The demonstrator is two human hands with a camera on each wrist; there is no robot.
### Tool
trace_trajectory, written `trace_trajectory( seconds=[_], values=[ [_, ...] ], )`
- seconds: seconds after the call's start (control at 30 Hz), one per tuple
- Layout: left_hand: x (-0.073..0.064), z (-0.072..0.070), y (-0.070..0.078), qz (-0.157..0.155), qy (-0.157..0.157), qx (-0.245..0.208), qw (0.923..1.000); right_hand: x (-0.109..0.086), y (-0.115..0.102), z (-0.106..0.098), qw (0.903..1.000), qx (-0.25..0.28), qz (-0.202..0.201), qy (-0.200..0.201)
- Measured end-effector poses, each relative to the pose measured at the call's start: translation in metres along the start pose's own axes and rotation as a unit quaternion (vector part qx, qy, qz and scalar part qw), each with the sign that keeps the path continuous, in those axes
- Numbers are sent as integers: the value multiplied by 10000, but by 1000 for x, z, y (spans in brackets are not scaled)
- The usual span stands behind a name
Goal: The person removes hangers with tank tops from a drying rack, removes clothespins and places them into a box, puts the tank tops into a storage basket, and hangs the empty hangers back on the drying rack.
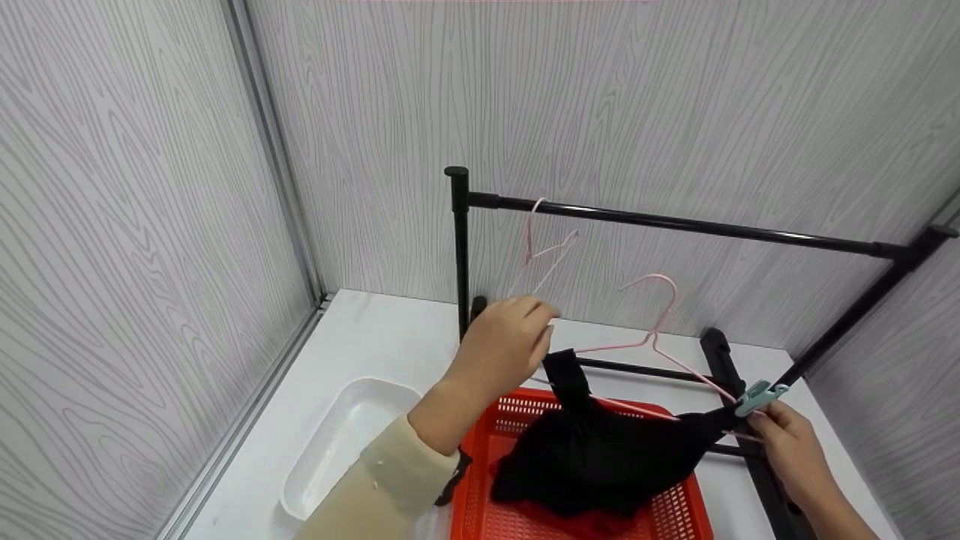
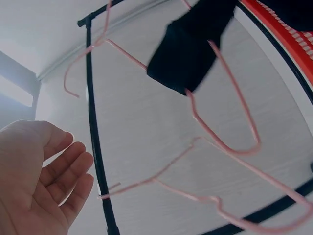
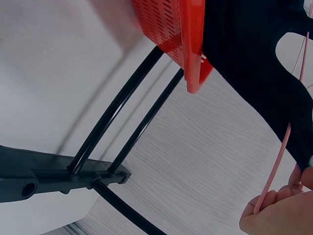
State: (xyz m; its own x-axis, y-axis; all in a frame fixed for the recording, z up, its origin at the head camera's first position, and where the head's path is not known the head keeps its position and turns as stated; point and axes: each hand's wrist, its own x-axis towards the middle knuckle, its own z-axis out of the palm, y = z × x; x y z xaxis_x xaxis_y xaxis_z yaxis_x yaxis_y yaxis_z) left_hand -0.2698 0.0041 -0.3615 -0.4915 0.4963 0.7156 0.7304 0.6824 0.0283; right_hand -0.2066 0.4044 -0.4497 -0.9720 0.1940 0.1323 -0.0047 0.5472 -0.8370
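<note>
A pink clothes hanger [image 1: 615,346] carries a black garment [image 1: 600,457] whose strap loops over its left part. At the hanger's right end a pale teal clothespin [image 1: 759,397] clips the fabric. Just beside it, my right hand [image 1: 787,439] grips the hanger's end; in the right wrist view the fingers [image 3: 281,196] curl round the pink wire. My left hand [image 1: 506,345] is raised near the hanger's left end, apart from it. In the left wrist view, its loosely bent fingers [image 2: 68,169] hold nothing.
A second pink hanger [image 1: 529,232] hangs from the black rack's top bar [image 1: 675,223]. Under the garment stands a red basket [image 1: 679,517] with red cloth inside. To the left lies a white tray [image 1: 307,450]; something dark [image 1: 454,480] sits between them.
</note>
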Motion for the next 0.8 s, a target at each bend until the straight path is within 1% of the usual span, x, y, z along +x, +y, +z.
trace_trajectory(
  seconds=[0.13, 0.23, 0.33, 0.5, 0.57, 0.7, 0.8],
  values=[
    [13, 3, 16, 97, 98, -84, 9999, 0, -1, 1, 10000, -47, -3, -34],
    [21, 8, 28, 186, 142, -79, 9997, 2, -2, 1, 10000, -41, -21, -60],
    [28, 17, 42, 287, 147, -158, 9994, 3, -3, 1, 10000, 21, -59, -40],
    [38, 35, 63, 486, 94, -209, 9986, 5, -3, 0, 9999, -50, -100, -6],
    [41, 41, 70, 516, 105, -165, 9985, 6, -3, 1, 9999, -131, -112, -4],
    [49, 52, 79, 484, 160, -85, 9987, 6, -3, 2, 9998, -108, -142, -54],
    [53, 59, 85, 482, 126, -35, 9987, 5, -4, 2, 9998, -99, -173, -76]
  ],
)
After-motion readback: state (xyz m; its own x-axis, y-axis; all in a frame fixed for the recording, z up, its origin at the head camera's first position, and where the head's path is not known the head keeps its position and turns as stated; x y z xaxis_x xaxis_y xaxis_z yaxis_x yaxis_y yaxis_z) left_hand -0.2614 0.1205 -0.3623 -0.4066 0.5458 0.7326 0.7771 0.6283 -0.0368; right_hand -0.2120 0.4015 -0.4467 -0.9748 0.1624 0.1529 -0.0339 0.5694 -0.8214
